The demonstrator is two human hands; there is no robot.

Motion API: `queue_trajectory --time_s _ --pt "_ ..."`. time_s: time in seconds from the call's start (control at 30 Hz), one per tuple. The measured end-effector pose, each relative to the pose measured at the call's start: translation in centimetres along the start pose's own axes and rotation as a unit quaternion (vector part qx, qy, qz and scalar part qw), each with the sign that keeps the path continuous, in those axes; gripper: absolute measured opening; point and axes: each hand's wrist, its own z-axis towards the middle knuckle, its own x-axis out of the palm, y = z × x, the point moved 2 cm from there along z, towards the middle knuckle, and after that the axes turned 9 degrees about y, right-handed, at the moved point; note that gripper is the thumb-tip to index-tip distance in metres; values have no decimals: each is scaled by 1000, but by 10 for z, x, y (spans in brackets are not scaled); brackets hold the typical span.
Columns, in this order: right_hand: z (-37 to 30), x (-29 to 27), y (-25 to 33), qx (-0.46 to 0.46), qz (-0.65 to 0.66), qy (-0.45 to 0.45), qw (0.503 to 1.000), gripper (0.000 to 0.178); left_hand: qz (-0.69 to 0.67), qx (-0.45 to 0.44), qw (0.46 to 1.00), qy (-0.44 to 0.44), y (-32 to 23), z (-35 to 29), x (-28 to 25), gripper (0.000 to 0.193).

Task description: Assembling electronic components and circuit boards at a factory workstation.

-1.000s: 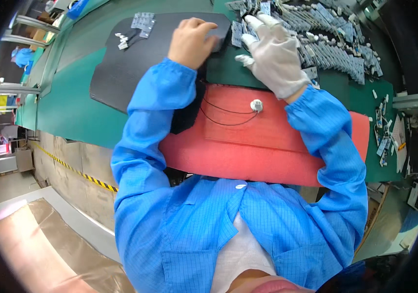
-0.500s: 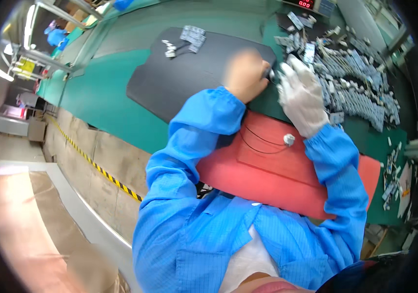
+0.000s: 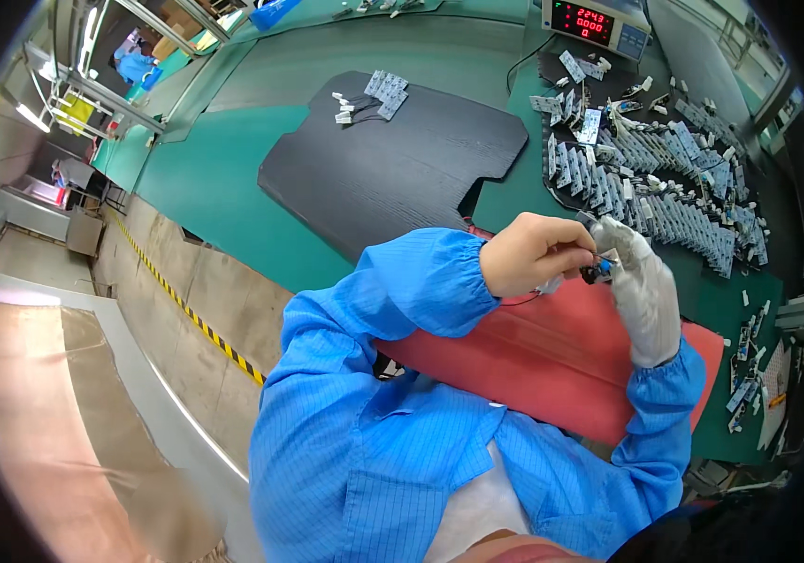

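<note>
Bare, my left hand point(image 3: 538, 253) has its thumb and fingers pinched together in front of my chest. A white connector point(image 3: 549, 284) on a thin dark wire hangs just under its fingers. My right hand point(image 3: 644, 293), in a white glove, is closed on a small electronic part point(image 3: 599, 270) with black and blue pieces. The left fingertips touch this part too. Fingers cover much of it, so its exact kind is unclear. Both hands are above the red mat point(image 3: 524, 375).
Rows of small circuit boards with white connectors point(image 3: 665, 202) lie to the right. Beyond them stands a meter with a red display point(image 3: 582, 23). A black board point(image 3: 383, 159) on the green bench carries several more circuit boards point(image 3: 386, 92). More pieces point(image 3: 747, 366) lie far right.
My left hand has come back from the black board toward my right hand, and both now meet over the red mat. The wired white connector has left its earlier spot on the mat.
</note>
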Motion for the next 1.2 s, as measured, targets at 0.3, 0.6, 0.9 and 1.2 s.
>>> queue_trajectory --time_s 0.3,0.6,0.9,1.2 --pt "-22 -10 -13 88 93 9 992 35 135 51 989 -28 16 7 2 11" --pt "-23 -5 -28 100 62 -31 993 40 141 85 986 -38 49 -15 2 12" --pt "-28 -7 -19 -104 -167 28 980 37 25 60 994 -84 53 -23 2 13" --pt "-34 -23 -28 -214 -185 2 959 38 158 137 971 -117 50 -23 3 13"
